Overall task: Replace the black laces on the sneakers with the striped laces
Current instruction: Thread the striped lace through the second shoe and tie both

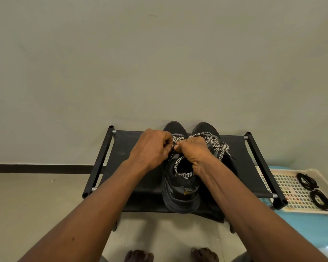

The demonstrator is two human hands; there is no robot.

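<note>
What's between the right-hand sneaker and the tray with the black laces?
Only the shoe rack's bare fabric shelf, then its right end bar. Seen in the head view.

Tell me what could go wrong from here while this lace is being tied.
The left hand and right hand both pinch the striped lace at one small spot; a slip could undo the knot.
The sneaker seems to hang its heel past the front edge of the rack; a hard tug might tip it off.
</note>
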